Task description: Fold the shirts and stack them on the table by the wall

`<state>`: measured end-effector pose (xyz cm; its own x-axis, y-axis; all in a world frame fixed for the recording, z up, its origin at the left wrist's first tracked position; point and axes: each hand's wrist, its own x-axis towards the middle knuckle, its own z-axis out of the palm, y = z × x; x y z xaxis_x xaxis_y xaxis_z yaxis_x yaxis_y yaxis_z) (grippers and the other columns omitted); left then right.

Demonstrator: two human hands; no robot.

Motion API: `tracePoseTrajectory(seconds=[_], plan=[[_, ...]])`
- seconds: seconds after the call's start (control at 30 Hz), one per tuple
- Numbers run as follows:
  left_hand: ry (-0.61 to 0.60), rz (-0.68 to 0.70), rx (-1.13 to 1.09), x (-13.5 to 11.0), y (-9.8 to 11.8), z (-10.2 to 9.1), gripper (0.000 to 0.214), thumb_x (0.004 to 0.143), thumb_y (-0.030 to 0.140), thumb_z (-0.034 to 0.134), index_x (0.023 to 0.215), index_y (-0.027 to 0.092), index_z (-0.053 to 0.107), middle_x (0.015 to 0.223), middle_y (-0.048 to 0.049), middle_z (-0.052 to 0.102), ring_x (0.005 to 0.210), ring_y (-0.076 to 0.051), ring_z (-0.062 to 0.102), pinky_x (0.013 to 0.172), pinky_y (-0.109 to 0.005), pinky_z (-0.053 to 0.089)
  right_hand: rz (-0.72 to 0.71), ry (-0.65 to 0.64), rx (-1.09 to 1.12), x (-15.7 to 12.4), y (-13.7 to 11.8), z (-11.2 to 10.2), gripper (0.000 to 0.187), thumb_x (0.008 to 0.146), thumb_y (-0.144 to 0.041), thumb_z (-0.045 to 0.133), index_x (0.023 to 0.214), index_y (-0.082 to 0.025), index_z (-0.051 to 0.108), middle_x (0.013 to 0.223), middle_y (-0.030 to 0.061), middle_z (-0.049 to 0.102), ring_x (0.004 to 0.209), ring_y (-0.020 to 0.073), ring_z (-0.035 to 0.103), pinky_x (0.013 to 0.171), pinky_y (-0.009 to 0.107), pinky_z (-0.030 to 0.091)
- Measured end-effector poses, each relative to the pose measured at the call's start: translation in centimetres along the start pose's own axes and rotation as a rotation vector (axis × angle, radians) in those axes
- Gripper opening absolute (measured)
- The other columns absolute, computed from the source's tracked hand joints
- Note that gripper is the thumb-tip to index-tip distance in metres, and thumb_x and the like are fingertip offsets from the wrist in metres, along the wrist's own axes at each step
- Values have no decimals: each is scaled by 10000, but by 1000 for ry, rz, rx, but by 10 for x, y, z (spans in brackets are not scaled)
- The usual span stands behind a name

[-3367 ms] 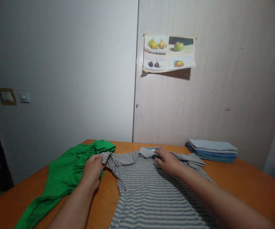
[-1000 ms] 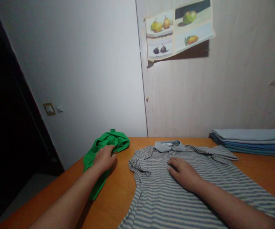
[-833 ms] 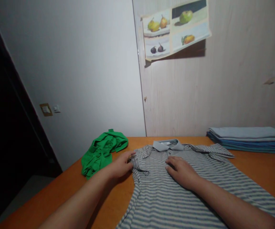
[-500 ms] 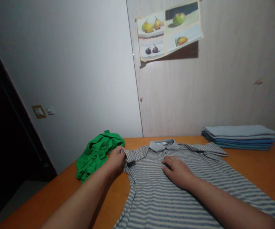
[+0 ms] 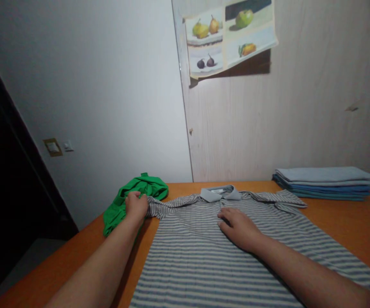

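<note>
A grey striped polo shirt lies flat on the orange table, its grey collar at the far side. My left hand is closed on the shirt's left sleeve, which is stretched out to the left and reaches the crumpled green garment. My right hand rests palm down on the shirt's chest just below the collar, fingers flat and together.
A stack of folded blue and grey cloths sits at the table's far right by the wall. A fruit poster hangs on the wooden panel. A dark doorway lies left of the table's edge.
My left hand left the green garment, took hold of the shirt's left sleeve and pulled it out to the left, flattening that side. My right hand stayed on the chest.
</note>
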<state>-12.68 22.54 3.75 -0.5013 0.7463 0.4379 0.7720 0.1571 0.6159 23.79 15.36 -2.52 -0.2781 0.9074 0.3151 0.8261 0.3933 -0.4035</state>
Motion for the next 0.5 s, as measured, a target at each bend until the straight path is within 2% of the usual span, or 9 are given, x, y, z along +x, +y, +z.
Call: tracePoseTrajectory(seconds=[0.07,0.27,0.33,0.4,0.5], plan=[[-93,83,-23,-9,8,4,277,920,274,500,1103,134,653,1046,-113,715,990,-251,672,830,-352,528,2,1,-1,0,1,0,313,926,-354,534,1137,-193,699,1218,108,680,1157,250,585,1026,357,390],[-591,387,-130,-53,41,35,171,834,281,609,771,173,726,750,-19,722,779,-188,671,719,-260,510,-18,21,4,-1,-1,0,289,938,-346,527,1103,-188,704,1145,94,692,1104,239,597,1004,340,403],[-705,437,-142,-61,49,45,158,807,282,647,734,173,736,724,-14,729,755,-191,675,718,-261,520,-17,25,6,-1,-2,0,287,936,-345,534,1103,-187,705,1145,92,693,1107,241,595,1002,340,405],[-724,450,-144,-57,53,53,117,792,228,649,789,177,754,823,-25,764,840,-199,694,801,-267,525,-13,30,10,-1,-2,0,286,935,-345,536,1103,-188,705,1145,92,693,1109,241,594,1000,341,407],[-597,395,-123,-37,57,61,290,786,162,625,1051,172,739,1164,-88,745,1143,-234,648,1005,-305,460,-7,37,10,-1,-4,-1,283,935,-349,535,1091,-188,708,1134,95,693,1109,245,594,998,346,407]])
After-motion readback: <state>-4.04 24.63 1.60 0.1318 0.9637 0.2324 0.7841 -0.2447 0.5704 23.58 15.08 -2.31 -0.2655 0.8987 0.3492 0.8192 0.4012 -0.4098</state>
